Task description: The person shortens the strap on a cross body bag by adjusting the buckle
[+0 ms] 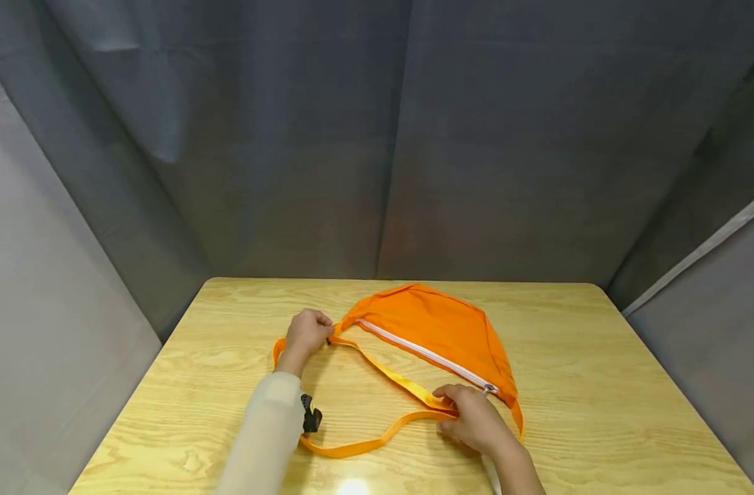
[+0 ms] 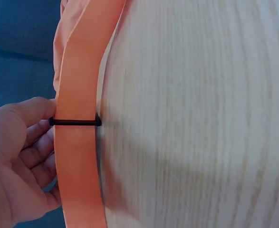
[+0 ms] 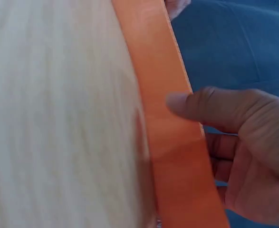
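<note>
An orange waist bag (image 1: 426, 323) lies on the table, its white zipper (image 1: 426, 354) running slantwise along the near side. My left hand (image 1: 308, 333) pinches the orange strap by its edge at a black slider (image 2: 75, 122), close to the bag's left end. Lower right of it, my right hand (image 1: 472, 416) holds a looped part of the strap (image 1: 407, 385) near the zipper pull. In the right wrist view the thumb lies over the flat strap (image 3: 163, 114), with the other fingers behind it. A black buckle (image 1: 311, 414) sits beside my left forearm, partly hidden by the sleeve.
The bag rests on a light wood-grain table (image 1: 599, 385) with rounded far corners. Dark grey curtains (image 1: 290, 137) hang behind it, and lighter grey panels (image 1: 42, 275) stand at the sides. A bright reflection shows at the table's near edge.
</note>
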